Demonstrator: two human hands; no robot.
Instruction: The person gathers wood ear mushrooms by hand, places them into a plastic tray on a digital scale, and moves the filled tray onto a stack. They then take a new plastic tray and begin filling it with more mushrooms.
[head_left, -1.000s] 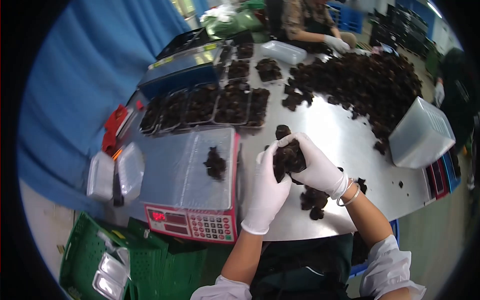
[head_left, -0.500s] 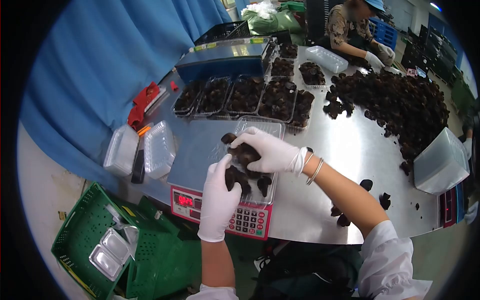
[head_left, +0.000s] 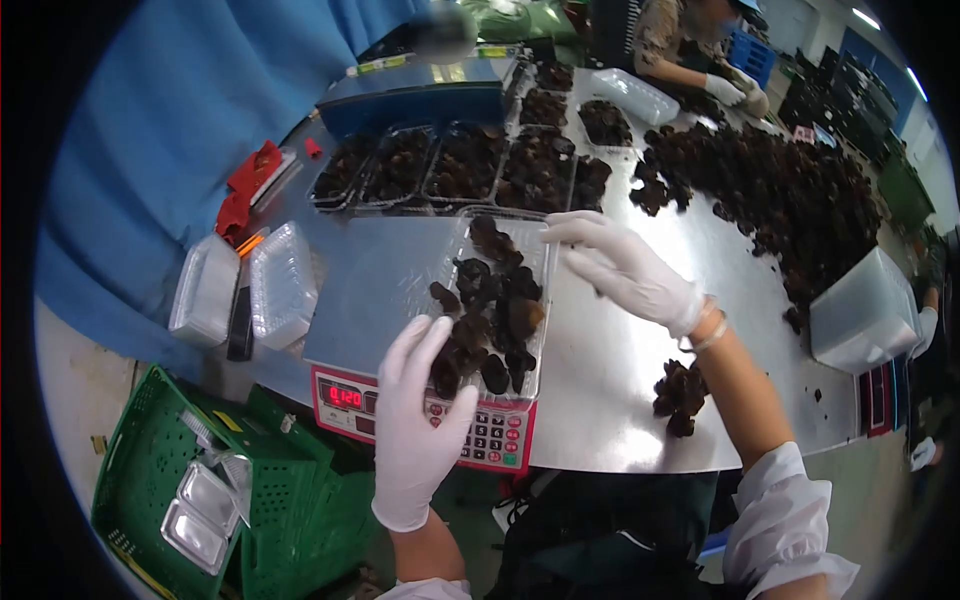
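Observation:
A clear plastic tray [head_left: 543, 330] with dark wood ear mushrooms [head_left: 478, 345] in it rests on a red-edged digital scale [head_left: 345, 285], whose red display reads about 0.120. At the tray's near left side is my left hand [head_left: 420, 430], white-gloved, fingers stretched and thumb apart beside the mushrooms. My right hand [head_left: 630, 275], also gloved, hovers by the tray's far right edge with its fingers extended. A small pile of wood ears [head_left: 681, 395] lies on the steel table to the right of the tray.
Filled trays [head_left: 465, 165] line the far side of the scale. A large heap of wood ears [head_left: 770, 200] covers the right back. Stacked clear trays [head_left: 285, 285] stand at left, above a green crate [head_left: 150, 450]. Across the table, a person's gloved hands [head_left: 725, 90] are at work.
Both hands have parted from the tray's middle: the right moved right, the left opened. More mushrooms now lie in the tray, and the display rose from about 0.025 to 0.120.

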